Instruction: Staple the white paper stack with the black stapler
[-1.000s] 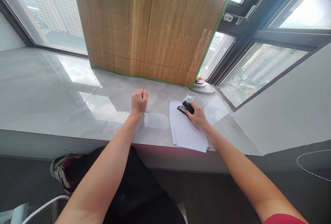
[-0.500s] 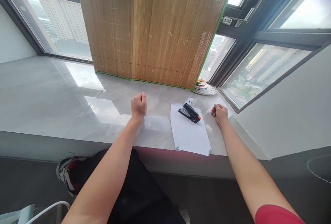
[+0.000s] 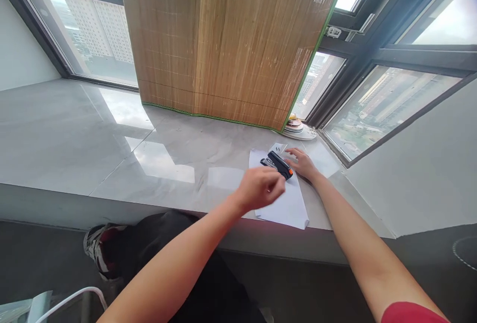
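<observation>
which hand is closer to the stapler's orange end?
The right hand: its fingers reach the orange tip of the stapler. The left hand is curled in front of the stapler's black end, above the paper.

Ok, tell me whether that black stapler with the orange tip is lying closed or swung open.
Closed: the black stapler with the orange tip lies flat on the white paper sheet, its top arm down against its base.

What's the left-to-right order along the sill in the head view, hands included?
Left hand → black stapler → right hand. The sheets of paper lie under all three, so they are left out of the order; the stack of plates sits farther back, by the window corner.
</observation>
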`<state>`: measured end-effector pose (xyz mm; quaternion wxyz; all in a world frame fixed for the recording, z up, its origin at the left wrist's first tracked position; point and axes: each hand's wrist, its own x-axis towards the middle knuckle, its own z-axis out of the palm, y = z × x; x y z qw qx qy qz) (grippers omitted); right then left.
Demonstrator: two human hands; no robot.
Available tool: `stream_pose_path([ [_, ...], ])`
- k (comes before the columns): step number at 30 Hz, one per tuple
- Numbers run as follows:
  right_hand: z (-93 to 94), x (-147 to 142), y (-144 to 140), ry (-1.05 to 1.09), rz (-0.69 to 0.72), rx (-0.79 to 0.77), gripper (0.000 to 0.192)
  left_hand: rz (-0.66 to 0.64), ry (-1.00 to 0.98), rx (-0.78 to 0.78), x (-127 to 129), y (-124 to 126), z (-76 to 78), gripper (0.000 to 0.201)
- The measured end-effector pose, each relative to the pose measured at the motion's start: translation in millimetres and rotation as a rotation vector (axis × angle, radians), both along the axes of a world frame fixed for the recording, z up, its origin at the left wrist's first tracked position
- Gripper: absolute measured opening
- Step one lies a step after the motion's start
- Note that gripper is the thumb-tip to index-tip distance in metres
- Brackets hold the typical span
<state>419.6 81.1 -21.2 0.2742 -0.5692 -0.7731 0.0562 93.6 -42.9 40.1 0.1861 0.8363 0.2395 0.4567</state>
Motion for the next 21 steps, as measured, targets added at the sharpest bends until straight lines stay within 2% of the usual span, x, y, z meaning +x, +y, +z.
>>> stream_pose_path([
  [4, -2.5, -13.2, 10.8, -0.084, 0.097, -0.115, 0.058, -0.581, 0.324, 0.225, 56.6, -66.9, -23.2, 0.045],
  [6, -8.1, -15.7, 15.5, -0.155, 0.132, -0.177, 0.066, -0.787, 0.485, 0.222, 72.5, -86.1, -37.3, 0.045],
  [8, -14.4, -18.0, 19.4, -0.231, 0.163, -0.189, 0.068, -0.920, 0.679, 0.142, 81.9, -95.9, -50.5, 0.042],
  [10, -18.5, -23.7, 22.4, -0.295, 0.170, -0.187, 0.066, -0.959, 0.864, 0.065, 87.2, -99.8, -63.0, 0.034],
  [12, -18.6, -35.2, 24.6, -0.351, 0.159, -0.195, 0.064, -0.927, 1.028, -0.009, 89.3, -101.5, -74.9, 0.024],
  [15, -13.1, -62.7, 26.9, -0.424, 0.153, -0.209, 0.064, -0.885, 1.239, -0.215, 87.7, -103.4, -89.2, 0.016],
  [18, -6.7, -99.1, 30.9, -0.475, 0.144, -0.208, 0.064, -0.928, 1.355, -0.392, 84.1, -105.3, -96.0, 0.027],
  [21, -1.6, -143.2, 37.7, -0.506, 0.164, -0.196, 0.065, -0.990, 1.430, -0.436, 84.3, -105.9, -100.6, 0.035],
])
